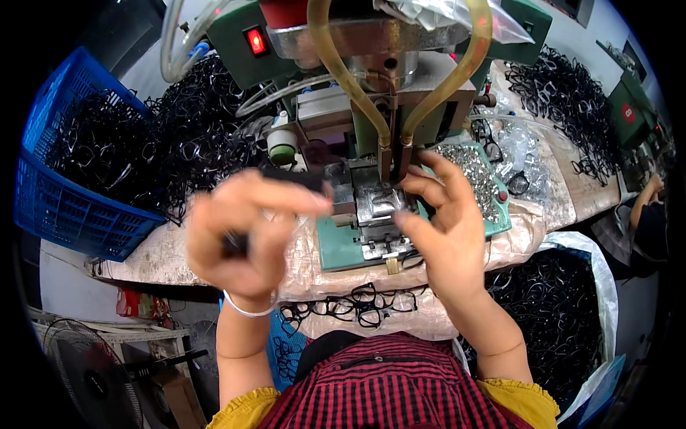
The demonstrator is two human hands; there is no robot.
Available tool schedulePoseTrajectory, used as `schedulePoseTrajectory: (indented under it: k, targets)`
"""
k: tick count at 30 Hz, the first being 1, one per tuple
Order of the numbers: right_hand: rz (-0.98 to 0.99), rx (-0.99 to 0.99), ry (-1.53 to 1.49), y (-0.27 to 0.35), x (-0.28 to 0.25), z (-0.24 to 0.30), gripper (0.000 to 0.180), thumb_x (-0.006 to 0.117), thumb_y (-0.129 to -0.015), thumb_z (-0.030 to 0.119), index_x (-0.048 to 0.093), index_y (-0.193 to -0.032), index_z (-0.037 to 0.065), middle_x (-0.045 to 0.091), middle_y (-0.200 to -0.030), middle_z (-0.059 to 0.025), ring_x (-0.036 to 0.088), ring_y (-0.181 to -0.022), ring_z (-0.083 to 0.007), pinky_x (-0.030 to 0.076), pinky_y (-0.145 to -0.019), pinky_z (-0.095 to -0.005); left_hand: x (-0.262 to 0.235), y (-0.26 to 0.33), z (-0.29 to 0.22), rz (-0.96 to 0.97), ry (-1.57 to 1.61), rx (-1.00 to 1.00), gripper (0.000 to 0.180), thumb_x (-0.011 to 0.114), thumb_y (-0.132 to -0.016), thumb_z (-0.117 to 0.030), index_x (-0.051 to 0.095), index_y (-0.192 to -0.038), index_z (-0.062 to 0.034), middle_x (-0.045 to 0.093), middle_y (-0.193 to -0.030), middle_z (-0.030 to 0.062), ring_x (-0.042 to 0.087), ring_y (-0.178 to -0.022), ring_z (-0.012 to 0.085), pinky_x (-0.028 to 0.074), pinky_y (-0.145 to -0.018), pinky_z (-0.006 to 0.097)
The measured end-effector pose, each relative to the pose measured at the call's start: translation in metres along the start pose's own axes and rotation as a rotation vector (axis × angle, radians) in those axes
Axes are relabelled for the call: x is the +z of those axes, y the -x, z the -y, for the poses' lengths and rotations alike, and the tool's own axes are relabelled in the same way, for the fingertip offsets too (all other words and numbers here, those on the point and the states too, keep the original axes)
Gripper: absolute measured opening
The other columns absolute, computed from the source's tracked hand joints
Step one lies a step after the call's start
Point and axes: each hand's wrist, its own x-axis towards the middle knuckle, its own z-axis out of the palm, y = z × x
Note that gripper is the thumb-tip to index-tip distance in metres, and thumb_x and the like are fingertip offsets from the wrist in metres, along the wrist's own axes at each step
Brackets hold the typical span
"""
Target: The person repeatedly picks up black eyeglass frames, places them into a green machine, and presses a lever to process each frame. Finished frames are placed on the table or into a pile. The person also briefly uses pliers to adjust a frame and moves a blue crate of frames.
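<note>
My left hand, smeared by motion, is curled left of the green bench machine's metal fixture. A dark thing shows between its fingers, and a black strip lies along its upper side; I cannot make out their kind. Thumb and fingers apart, my right hand reaches round the fixture's right side, with nothing visible in its grasp. Above the fixture, two yellowish hoses run down to metal tips. Several black eyeglass frames rest on the paper-covered edge before me.
Black frames fill a blue crate at left and heap beside it. More lie in a white-lined bag at lower right and a far-right pile. Small metal parts cover the machine's green base. A fan stands lower left; a co-worker's arm shows far right.
</note>
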Motion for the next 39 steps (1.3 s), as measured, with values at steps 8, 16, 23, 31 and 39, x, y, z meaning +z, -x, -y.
schedulePoseTrajectory:
  k: [8,16,23,31,39]
  targets:
    - [-0.168,-0.224,1.306,-0.019,-0.113,-0.062,0.023,0.071,-0.076,0.013,0.07,-0.097,0.006,0.06,-0.119,-0.0211,0.051,-0.12,-0.0376,0.039,-0.102,-0.044,0.051,0.043,-0.005,0.49,-0.201,0.48,0.041,0.082,-0.068,-0.032,0.046,-0.065,-0.0118,0.067,-0.08,0.002,0.052,-0.058,0.0137,0.04,-0.047,0.024]
    - [0.023,-0.528,1.247,-0.029,-0.11,-0.082,0.009,0.07,-0.073,0.008,0.065,-0.08,0.006,0.06,-0.117,-0.0137,0.052,-0.116,-0.0351,0.044,-0.091,-0.0446,0.055,0.052,0.0,0.459,-0.195,0.476,0.041,0.081,-0.07,-0.03,0.046,-0.064,-0.0105,0.065,-0.077,0.0049,0.053,-0.058,0.0138,0.041,-0.047,0.024]
    - [-0.43,-0.053,0.718,-0.012,-0.153,-0.093,0.016,0.063,-0.09,0.006,0.07,-0.103,0.0,0.07,-0.101,-0.0074,0.061,-0.093,-0.0118,0.049,-0.082,-0.0256,0.009,0.139,-0.008,0.283,-0.282,0.098,0.04,0.076,-0.078,-0.032,0.06,-0.108,-0.0109,0.064,-0.12,0.01,0.063,-0.076,0.0218,0.055,-0.083,0.041]
    - [-0.385,-0.126,0.693,-0.022,-0.132,-0.098,0.02,0.058,-0.092,0.005,0.066,-0.109,-0.002,0.068,-0.105,-0.0104,0.063,-0.097,-0.017,0.048,-0.089,-0.0282,-0.12,0.109,0.064,0.268,-1.104,-0.447,0.019,0.071,-0.078,-0.012,0.067,-0.096,-0.0054,0.064,-0.112,0.0115,0.056,-0.097,0.0317,0.044,-0.089,0.04]
    - [-0.32,-0.251,0.966,-0.032,-0.122,-0.099,0.014,0.062,-0.086,0.004,0.067,-0.098,-0.001,0.068,-0.094,-0.0122,0.064,-0.087,-0.0242,0.049,-0.08,-0.0321,-0.102,0.15,0.191,-0.07,-0.984,-0.911,0.054,0.072,-0.073,-0.018,0.051,-0.121,-0.0052,0.068,-0.084,0.016,0.065,-0.08,0.0368,0.051,-0.07,0.044]
